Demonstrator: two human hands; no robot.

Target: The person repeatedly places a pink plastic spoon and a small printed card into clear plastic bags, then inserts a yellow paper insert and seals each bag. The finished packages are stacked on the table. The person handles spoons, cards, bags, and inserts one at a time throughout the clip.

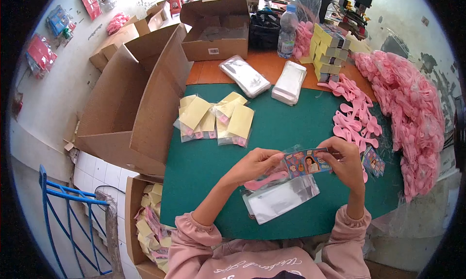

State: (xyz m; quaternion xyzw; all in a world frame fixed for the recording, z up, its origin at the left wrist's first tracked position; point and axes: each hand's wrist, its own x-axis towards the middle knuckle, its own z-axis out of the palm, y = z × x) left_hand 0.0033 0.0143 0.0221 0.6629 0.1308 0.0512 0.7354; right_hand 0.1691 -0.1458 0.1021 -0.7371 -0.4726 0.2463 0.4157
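Note:
My left hand (257, 165) is closed in a pinch on a clear plastic bag (295, 150), near the left end of a small printed card (306, 162). My right hand (347, 162) grips the card's right end between thumb and fingers. Whether the card is partly inside the bag I cannot tell. Just below my left hand lies a pink plastic spoon (266, 180). Under both hands, a stack of clear plastic bags (284, 200) rests at the near side of the green table top (194, 191). More printed cards (374, 161) lie right of my right hand.
Filled bags with yellow cards (240, 121) lie left. Loose pink spoons (357, 118) and a big heap of wrapped pink spoons (407, 114) line the right. Behind stand bag packs (290, 82), card stacks (330, 50), a water bottle (287, 32) and cardboard boxes (145, 94).

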